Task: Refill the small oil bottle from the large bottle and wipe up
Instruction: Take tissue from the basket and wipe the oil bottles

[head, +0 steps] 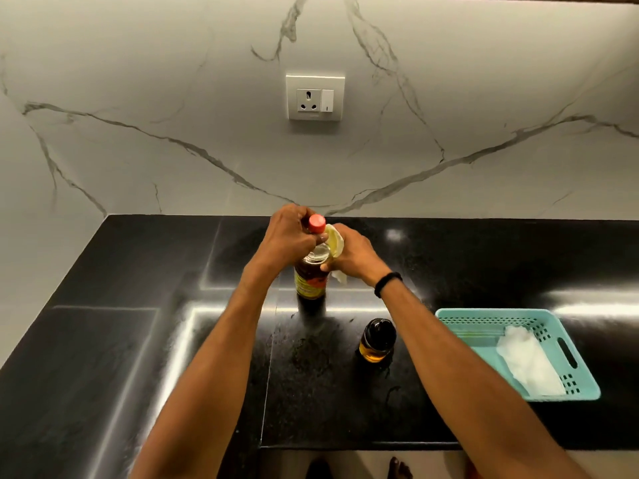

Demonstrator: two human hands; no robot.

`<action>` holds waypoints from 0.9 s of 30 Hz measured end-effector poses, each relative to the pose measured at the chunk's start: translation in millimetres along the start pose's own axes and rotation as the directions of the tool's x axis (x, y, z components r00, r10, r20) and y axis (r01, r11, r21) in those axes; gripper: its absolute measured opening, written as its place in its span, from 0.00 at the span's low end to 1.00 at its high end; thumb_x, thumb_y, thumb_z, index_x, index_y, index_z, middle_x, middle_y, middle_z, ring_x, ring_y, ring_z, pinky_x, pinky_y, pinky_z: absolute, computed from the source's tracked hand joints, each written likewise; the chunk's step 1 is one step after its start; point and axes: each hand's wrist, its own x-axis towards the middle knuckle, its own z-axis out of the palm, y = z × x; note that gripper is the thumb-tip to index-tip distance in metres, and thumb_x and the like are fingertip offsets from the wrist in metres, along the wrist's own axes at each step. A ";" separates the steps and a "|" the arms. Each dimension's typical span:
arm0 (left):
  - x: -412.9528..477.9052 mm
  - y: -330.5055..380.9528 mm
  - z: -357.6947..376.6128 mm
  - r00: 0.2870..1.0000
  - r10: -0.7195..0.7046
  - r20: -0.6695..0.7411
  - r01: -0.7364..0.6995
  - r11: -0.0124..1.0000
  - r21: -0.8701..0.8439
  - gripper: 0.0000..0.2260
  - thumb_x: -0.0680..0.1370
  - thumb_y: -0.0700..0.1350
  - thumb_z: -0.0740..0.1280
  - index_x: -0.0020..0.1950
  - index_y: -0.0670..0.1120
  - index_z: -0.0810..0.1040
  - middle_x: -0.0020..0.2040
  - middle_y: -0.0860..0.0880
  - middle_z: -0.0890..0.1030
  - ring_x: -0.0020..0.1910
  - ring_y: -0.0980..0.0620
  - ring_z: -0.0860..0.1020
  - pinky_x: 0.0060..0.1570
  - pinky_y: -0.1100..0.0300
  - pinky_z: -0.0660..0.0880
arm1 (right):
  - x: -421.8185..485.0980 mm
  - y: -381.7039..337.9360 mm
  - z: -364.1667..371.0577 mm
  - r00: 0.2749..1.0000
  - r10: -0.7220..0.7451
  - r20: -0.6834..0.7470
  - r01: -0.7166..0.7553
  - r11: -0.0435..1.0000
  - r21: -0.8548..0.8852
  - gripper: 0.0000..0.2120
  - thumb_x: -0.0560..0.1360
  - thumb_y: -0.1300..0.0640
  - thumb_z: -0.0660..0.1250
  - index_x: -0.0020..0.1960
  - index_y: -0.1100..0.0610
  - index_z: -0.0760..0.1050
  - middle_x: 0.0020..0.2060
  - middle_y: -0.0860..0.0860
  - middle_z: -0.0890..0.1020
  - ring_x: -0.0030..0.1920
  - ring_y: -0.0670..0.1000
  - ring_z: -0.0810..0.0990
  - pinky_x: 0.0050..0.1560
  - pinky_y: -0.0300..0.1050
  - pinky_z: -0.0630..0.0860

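The large oil bottle (311, 278) stands upright at the back middle of the black counter, with dark oil, a yellow-red label and a red cap (317, 223). My left hand (288, 236) grips its neck just below the cap. My right hand (352, 254) presses a crumpled, oil-stained tissue (335, 242) against the bottle's right shoulder. The small oil bottle (377, 340) stands nearer to me on the right, with a black lid and amber oil inside, apart from both hands.
A teal perforated basket (484, 321) sits at the right with a white tissue (529, 361) lying in it. The marble wall behind carries a socket and switch (314, 97). Small dark drips show on the counter near the small bottle. The counter's front edge runs below my forearms.
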 end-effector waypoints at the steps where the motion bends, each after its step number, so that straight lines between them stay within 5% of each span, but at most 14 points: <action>1: 7.5 -1.0 0.5 1.000 -0.004 0.010 0.004 1.000 0.002 0.18 0.70 0.45 0.78 0.58 0.41 0.81 0.51 0.45 0.83 0.46 0.53 0.77 0.42 0.69 0.69 | 6.8 0.5 -1.0 1.000 0.011 0.000 -0.011 1.000 0.001 0.29 0.63 0.60 0.80 0.61 0.54 0.74 0.56 0.51 0.81 0.56 0.54 0.78 0.56 0.51 0.76; 8: 38.2 -7.9 3.8 0.998 -0.016 0.057 0.015 1.000 0.014 0.21 0.71 0.46 0.77 0.61 0.41 0.79 0.55 0.42 0.83 0.52 0.49 0.80 0.52 0.58 0.78 | 41.4 4.0 0.4 0.998 0.057 0.026 -0.057 0.998 0.018 0.30 0.63 0.61 0.80 0.62 0.52 0.73 0.57 0.52 0.80 0.57 0.54 0.78 0.55 0.49 0.76; 16: 47.0 -18.5 9.9 0.994 -0.073 0.080 0.072 0.997 0.009 0.21 0.72 0.46 0.76 0.63 0.42 0.78 0.57 0.43 0.81 0.50 0.53 0.75 0.50 0.61 0.75 | 56.4 14.1 9.0 0.998 0.058 0.037 -0.057 0.998 -0.019 0.31 0.64 0.58 0.80 0.63 0.51 0.72 0.57 0.51 0.80 0.56 0.54 0.78 0.50 0.45 0.72; 21: 41.5 -20.5 4.8 0.986 -0.123 0.112 0.118 0.992 0.051 0.28 0.71 0.46 0.77 0.69 0.43 0.74 0.61 0.42 0.78 0.60 0.46 0.77 0.60 0.52 0.77 | 42.6 21.0 0.4 0.999 0.030 -0.013 -0.031 0.999 -0.029 0.26 0.67 0.55 0.78 0.62 0.53 0.73 0.56 0.52 0.81 0.56 0.54 0.78 0.49 0.44 0.71; 24: 15.7 -20.5 10.7 0.987 -0.152 -0.046 0.155 0.986 0.068 0.40 0.71 0.44 0.77 0.78 0.44 0.59 0.63 0.42 0.71 0.59 0.47 0.72 0.63 0.51 0.73 | 12.7 37.6 -18.8 0.993 0.037 -0.108 -0.040 0.999 -0.031 0.19 0.71 0.53 0.74 0.60 0.54 0.75 0.54 0.52 0.81 0.54 0.54 0.79 0.50 0.44 0.72; 27: -29.9 -16.9 32.8 0.953 -0.085 -0.290 0.089 0.996 -0.002 0.38 0.71 0.41 0.76 0.77 0.47 0.60 0.55 0.46 0.70 0.49 0.53 0.72 0.51 0.61 0.73 | -34.3 63.1 -35.4 0.976 0.107 -0.191 -0.106 0.994 0.016 0.16 0.73 0.52 0.73 0.59 0.52 0.77 0.51 0.50 0.83 0.51 0.52 0.80 0.48 0.42 0.72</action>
